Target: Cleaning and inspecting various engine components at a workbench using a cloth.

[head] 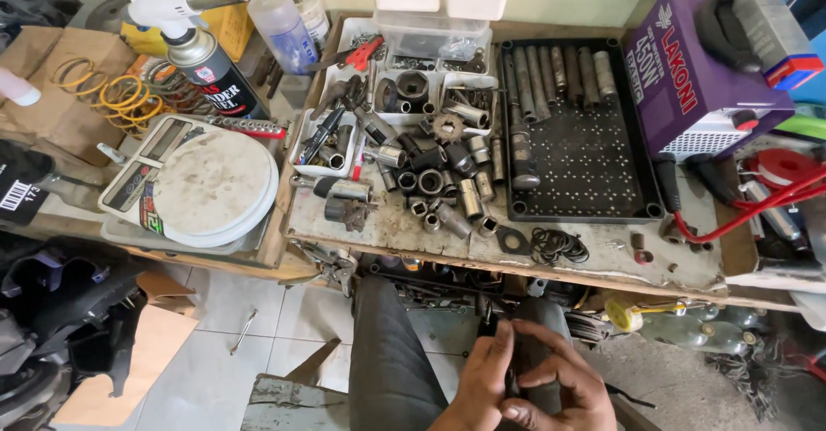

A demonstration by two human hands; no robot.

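Lower centre of frame: left hand and right hand, both grips closed on small dark part, above knees. Counter above: loose sockets, black tray, round scale, purple machine upper right.
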